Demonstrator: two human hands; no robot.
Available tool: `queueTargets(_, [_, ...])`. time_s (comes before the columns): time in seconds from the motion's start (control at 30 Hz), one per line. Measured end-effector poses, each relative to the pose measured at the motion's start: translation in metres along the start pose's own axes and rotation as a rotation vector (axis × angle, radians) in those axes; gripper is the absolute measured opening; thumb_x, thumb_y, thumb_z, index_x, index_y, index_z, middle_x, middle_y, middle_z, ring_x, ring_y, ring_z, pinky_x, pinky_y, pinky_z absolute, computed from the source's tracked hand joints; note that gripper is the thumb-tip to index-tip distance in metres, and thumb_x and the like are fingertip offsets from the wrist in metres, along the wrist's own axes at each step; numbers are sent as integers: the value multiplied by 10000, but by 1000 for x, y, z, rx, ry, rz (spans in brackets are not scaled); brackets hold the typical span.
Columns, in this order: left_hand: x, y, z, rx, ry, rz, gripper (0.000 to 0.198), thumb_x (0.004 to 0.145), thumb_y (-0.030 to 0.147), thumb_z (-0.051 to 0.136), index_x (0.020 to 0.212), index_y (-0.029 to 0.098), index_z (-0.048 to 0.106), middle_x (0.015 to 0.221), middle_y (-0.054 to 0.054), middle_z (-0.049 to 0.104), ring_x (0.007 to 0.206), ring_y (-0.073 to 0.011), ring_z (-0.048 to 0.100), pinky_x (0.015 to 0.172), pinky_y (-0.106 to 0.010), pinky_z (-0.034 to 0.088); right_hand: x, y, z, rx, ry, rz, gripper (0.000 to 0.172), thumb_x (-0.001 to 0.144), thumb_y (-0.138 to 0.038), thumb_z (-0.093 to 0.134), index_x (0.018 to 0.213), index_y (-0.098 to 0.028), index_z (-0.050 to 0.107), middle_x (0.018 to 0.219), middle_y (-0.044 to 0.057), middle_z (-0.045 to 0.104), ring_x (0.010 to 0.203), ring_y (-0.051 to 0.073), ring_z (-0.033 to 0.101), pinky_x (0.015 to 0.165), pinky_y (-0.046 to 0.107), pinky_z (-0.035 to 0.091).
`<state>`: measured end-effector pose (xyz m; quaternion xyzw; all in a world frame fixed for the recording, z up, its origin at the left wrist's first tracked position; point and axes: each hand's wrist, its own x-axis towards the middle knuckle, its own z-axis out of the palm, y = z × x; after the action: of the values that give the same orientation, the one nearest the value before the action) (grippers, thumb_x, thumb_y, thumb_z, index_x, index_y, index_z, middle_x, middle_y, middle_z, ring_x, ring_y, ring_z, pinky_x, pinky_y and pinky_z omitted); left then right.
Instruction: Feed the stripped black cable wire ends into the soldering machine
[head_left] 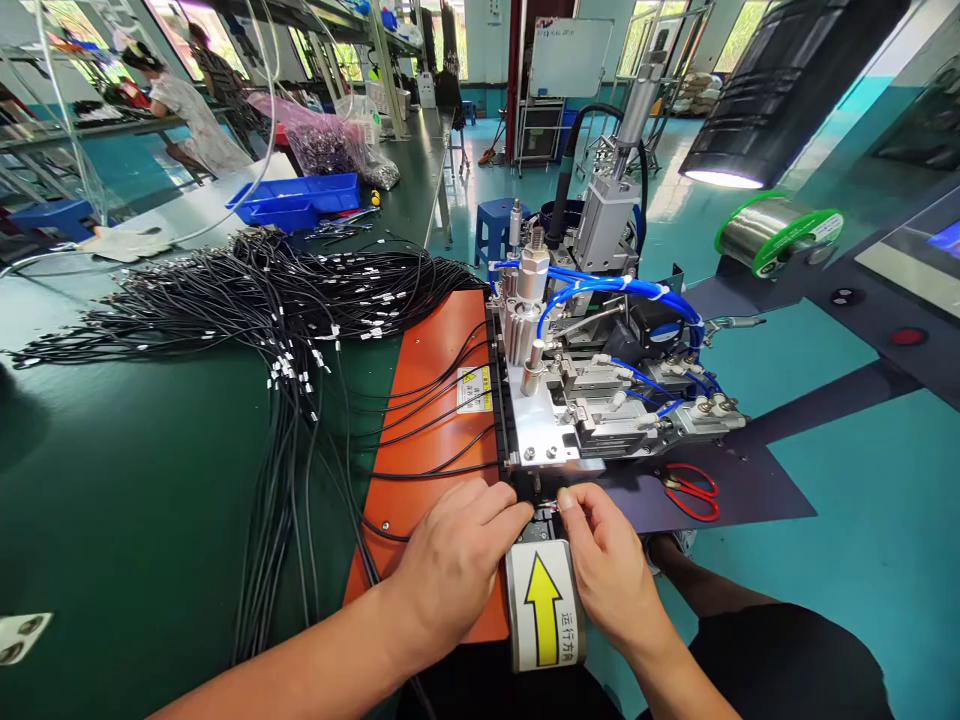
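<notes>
My left hand (pixel 461 550) is closed at the near end of the machine, thumb and fingers pinched round the end of a black cable (pixel 386 533). The cable runs in from the left and passes beneath the hand. My right hand (pixel 604 545) pinches the thin stripped wires (pixel 550 505) at that cable's tip. Both fingertips meet just above a small dark fixture (pixel 536 527) on the track. Below them is a white plate with a yellow arrow (pixel 545 610). Several other black cables lie across the orange cover (pixel 427 400), their ends in the machine's side.
A large heap of black cables (pixel 300 290) with white tags covers the bench (pixel 135 480). The metal machine (pixel 592 400) has blue air hoses. Red-handled scissors (pixel 691 490), a solder wire spool (pixel 780 235), a black lamp (pixel 780 90) and blue trays (pixel 296 200) are around. People sit far left.
</notes>
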<state>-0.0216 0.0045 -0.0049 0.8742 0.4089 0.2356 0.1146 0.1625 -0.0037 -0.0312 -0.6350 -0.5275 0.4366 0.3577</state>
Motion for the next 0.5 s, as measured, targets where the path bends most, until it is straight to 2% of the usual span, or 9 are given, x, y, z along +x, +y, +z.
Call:
queueTargets(0.33, [-2,4,-3,58,-44,-94,207,990,117,443,974,153,646,875,-63,582,814,-233,480,724,-363,429,0,2,3,83,8,41,380,970,-538,475,791,-213,560,668,-27,502,626,152,448,564,242,387])
queueTargets(0.5, [-3,5,-3,86,-57,-121,159,962,101,499,980,156,647,901,-61,583,850,-240,493,750,-380,439,5,4,0,230,-86,125,422,938,-589,497,787,-200,554,646,-38,475,573,134,416,507,230,363])
